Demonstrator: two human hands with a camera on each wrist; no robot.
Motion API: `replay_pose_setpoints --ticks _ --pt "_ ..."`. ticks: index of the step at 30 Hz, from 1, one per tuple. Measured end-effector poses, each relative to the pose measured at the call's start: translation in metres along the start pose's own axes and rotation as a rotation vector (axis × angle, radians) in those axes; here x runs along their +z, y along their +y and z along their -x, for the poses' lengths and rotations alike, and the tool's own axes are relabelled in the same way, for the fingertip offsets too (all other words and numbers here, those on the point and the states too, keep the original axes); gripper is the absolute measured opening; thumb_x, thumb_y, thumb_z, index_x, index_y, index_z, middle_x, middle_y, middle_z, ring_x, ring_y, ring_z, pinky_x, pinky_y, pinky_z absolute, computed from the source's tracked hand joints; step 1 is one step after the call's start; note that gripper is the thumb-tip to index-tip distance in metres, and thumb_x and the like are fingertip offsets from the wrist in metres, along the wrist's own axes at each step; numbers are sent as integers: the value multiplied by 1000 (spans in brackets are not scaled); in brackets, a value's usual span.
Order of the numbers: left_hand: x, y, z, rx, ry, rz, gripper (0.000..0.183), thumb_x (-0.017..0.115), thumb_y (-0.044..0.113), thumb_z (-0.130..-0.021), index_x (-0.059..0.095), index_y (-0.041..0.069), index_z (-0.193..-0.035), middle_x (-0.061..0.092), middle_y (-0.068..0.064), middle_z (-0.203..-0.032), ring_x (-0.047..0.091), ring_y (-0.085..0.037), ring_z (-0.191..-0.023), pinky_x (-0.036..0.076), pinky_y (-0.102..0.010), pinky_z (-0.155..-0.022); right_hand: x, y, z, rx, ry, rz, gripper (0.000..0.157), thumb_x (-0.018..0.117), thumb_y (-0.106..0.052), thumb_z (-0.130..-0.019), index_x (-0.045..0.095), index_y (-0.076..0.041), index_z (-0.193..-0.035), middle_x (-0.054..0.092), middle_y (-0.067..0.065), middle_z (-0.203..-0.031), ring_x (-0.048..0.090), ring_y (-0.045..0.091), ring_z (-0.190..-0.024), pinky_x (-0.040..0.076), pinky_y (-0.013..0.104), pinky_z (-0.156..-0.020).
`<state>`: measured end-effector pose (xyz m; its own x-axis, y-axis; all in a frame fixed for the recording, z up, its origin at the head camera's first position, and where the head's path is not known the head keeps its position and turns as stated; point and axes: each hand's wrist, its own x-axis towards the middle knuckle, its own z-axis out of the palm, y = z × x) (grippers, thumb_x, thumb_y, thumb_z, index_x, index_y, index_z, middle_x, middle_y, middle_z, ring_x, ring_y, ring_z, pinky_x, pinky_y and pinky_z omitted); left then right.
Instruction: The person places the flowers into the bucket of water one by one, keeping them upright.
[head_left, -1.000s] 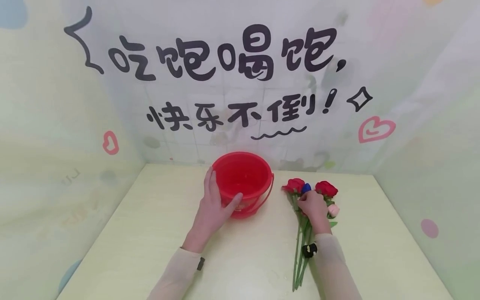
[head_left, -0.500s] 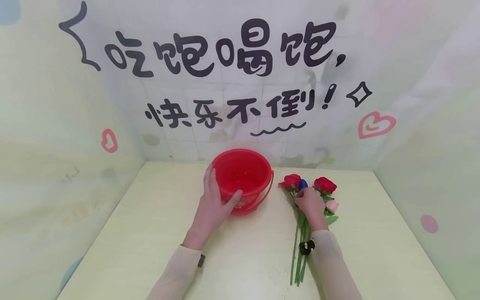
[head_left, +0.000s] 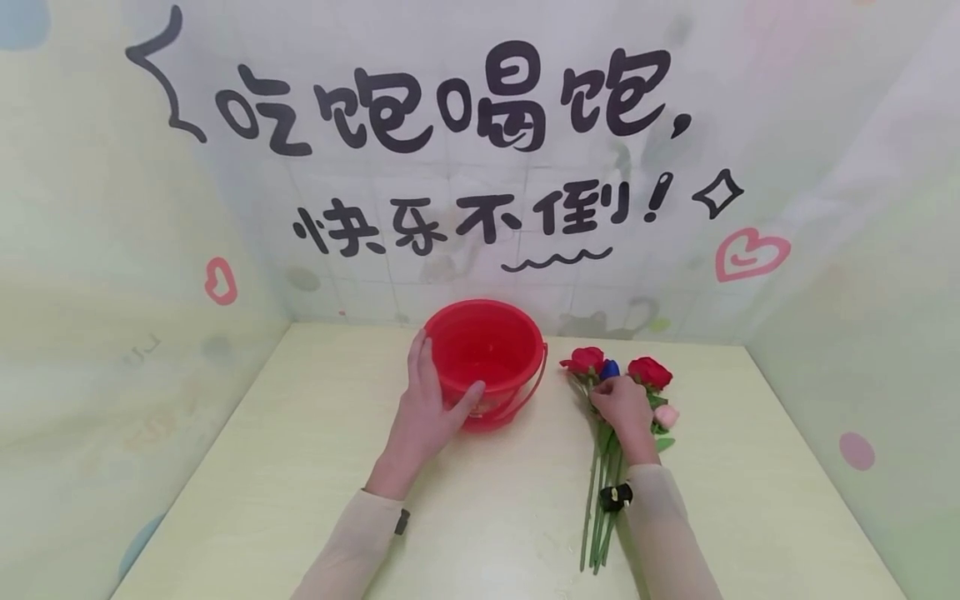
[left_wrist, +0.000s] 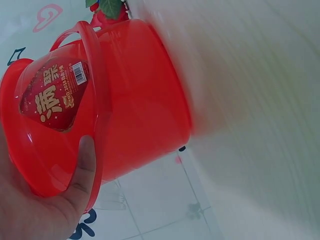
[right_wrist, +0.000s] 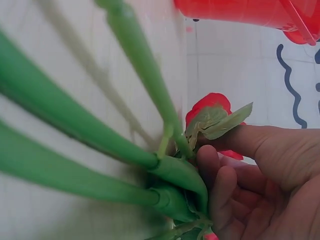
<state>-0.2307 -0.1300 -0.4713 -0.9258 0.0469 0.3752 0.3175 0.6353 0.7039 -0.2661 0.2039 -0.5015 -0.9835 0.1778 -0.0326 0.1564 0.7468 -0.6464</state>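
My left hand point(head_left: 422, 417) holds the side of a red plastic bucket point(head_left: 491, 410), thumb on the near outer wall and fingers along its left side. The bucket stands upright and nothing shows inside it. In the left wrist view my thumb point(left_wrist: 86, 159) lies on the wall near a label point(left_wrist: 56, 95). To the bucket's right, my right hand point(head_left: 628, 412) pinches the stem of a red rose point(head_left: 583, 360) just below its bloom. Beside it lie a blue bud point(head_left: 610, 370), another red rose point(head_left: 650, 372) and a pink bud point(head_left: 665, 417). Some stems are hidden behind the hand.
Long green stems point(head_left: 596, 533) stretch toward the table's near edge. The pale table point(head_left: 480, 517) is enclosed by a printed back wall point(head_left: 480, 275) and side walls. The bucket's handle point(head_left: 534, 396) hangs down on its right side.
The view shifts slightly. The right hand and the flowers it touches have moved a little to the left. The left hand stays on the bucket.
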Motion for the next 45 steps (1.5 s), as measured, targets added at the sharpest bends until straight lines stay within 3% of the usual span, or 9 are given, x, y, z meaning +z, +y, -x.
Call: replay_pose_setpoints --ticks 19,22,27,30,33,37,42,45 --pt "-1 -2 0 20 11 -7 123 86 54 -83 6 21 -170 31 -2 -165 54 -26 -134 64 -46 -84 -8 4 1 7 -45 -241 26 66 -18 -98 73 6 -98 68 5 -69 59 12 -54 51 24 -53" --pt "-2 -2 -1 21 4 -12 123 87 52 -82 6 20 -170 31 -3 -165 54 -27 -134 64 -46 -84 -8 5 1 34 -65 -317 30 67 -18 -100 73 9 -109 72 12 -86 60 14 -63 52 24 -58" --pt "-2 -3 -3 11 -2 -16 124 88 51 -82 5 21 -170 32 -4 -164 55 -28 -133 64 -46 -84 -11 0 4 86 -81 -447 36 67 -14 -102 69 12 -127 66 27 -125 63 24 -94 54 23 -71" --pt "-3 -3 -5 5 -5 -17 124 87 51 -82 5 22 -170 32 -3 -165 54 -28 -134 64 -46 -85 -13 -1 5 107 -99 -488 38 66 -14 -104 66 12 -132 62 31 -134 66 25 -102 57 23 -78" --pt "-3 -4 -5 2 -5 -19 123 87 52 -83 4 22 -170 31 -3 -165 54 -28 -134 64 -46 -85 -13 0 4 110 -125 -520 42 65 -16 -106 63 13 -136 59 33 -138 69 20 -98 59 25 -83" --pt "-1 -3 -6 -3 -1 -20 123 87 52 -83 5 22 -170 31 -3 -165 55 -28 -134 64 -46 -85 -15 5 0 127 -167 -614 44 64 -15 -106 59 15 -138 62 29 -136 68 9 -91 58 22 -82" --pt "1 -3 -7 -10 4 -18 123 87 52 -82 5 22 -170 31 -2 -165 54 -28 -134 64 -46 -85 -19 10 -2 138 -245 -818 47 68 -15 -104 58 14 -140 68 10 -118 67 7 -90 58 19 -81" --pt "2 -2 -9 -15 8 -22 123 87 53 -83 5 23 -170 31 -2 -165 54 -28 -134 64 -46 -85 -23 10 -3 149 -282 -927 44 69 -16 -104 62 8 -140 69 0 -110 69 7 -93 59 20 -85"
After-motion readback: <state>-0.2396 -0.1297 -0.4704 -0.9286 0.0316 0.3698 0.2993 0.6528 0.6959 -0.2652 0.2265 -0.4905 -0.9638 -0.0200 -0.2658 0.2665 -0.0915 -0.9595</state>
